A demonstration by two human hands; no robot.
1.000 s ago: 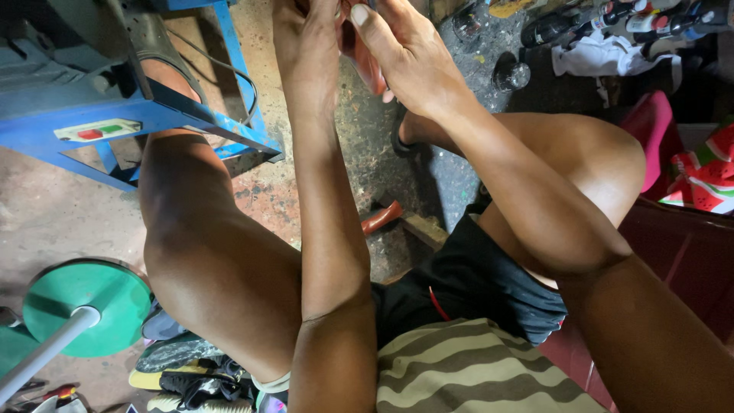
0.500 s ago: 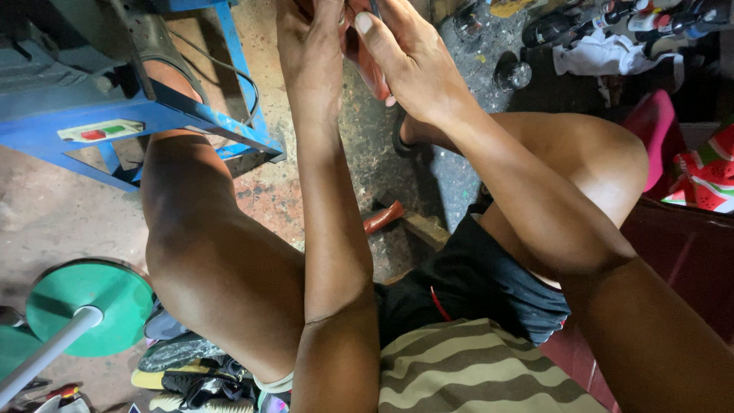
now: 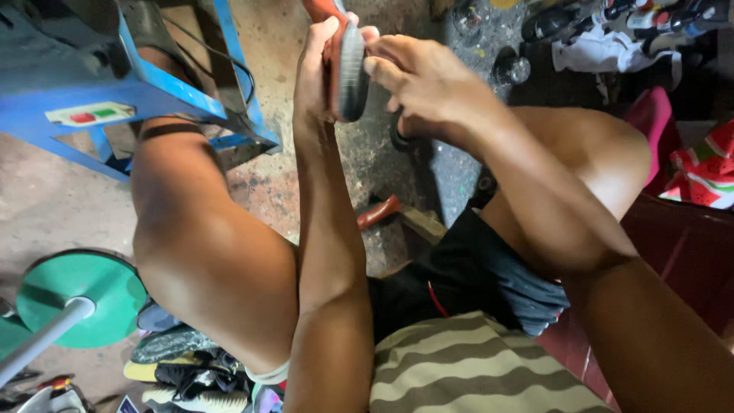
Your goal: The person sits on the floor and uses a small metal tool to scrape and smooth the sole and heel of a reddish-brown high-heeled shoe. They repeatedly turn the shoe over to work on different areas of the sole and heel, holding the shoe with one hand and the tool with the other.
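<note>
A red shoe with a dark grey sole (image 3: 348, 65) is held upright at the top middle of the head view, sole edge facing me. My left hand (image 3: 317, 76) wraps around its left side and grips it. My right hand (image 3: 420, 76) presses its fingertips against the sole's right edge near the top. Both forearms run down toward my striped shirt, between my bare knees.
A blue metal frame (image 3: 153, 99) with a red and green switch stands at the upper left. A green round base on a white pole (image 3: 76, 298) lies lower left, above a pile of shoes (image 3: 176, 367). A red-handled tool (image 3: 378, 213) rests on the floor; bottles and cloth sit top right.
The hands and the shoe have come down into view; the dark sole now shows between both hands, where earlier they were cut off at the top edge.
</note>
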